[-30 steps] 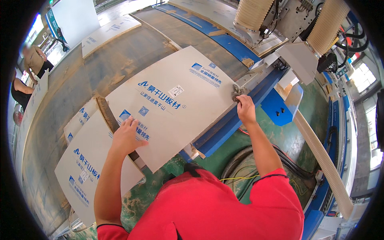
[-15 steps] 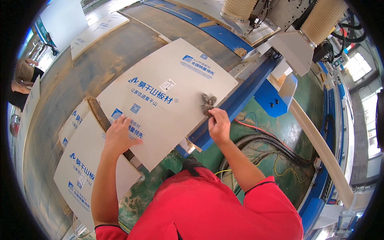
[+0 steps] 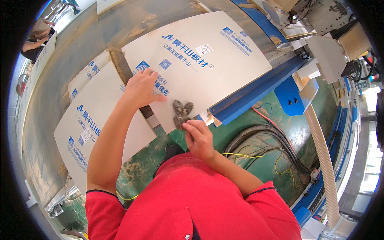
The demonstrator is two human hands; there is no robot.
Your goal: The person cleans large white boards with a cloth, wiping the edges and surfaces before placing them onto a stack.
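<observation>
A large white panel [image 3: 224, 72] with blue print lies flat in front of me, its near corner jutting over the floor. My left hand [image 3: 141, 89] rests on its left part, fingers bent and thumb spread, holding nothing. Close to the panel's near edge, my right hand [image 3: 198, 138] pinches a dusty dark lobed thing [image 3: 181, 113], soft-looking like a crumpled glove or rag. It lies over the panel's surface; its exact kind is unclear. To the left, a second white printed panel [image 3: 102, 114] sits lower, with a dark gap between the two.
A dusty machine bed [image 3: 100, 36] stretches beyond the panels. At right are a blue beam [image 3: 260, 92], a beige ribbed hose [image 3: 322, 156] and black cables [image 3: 276, 138] on the green floor [image 3: 244, 120]. Another person's hands [image 3: 42, 36] show at far left.
My right hand has drawn the dark lobed thing across the panel toward me and to the left. My left hand stays on the panel. The whole view has shifted.
</observation>
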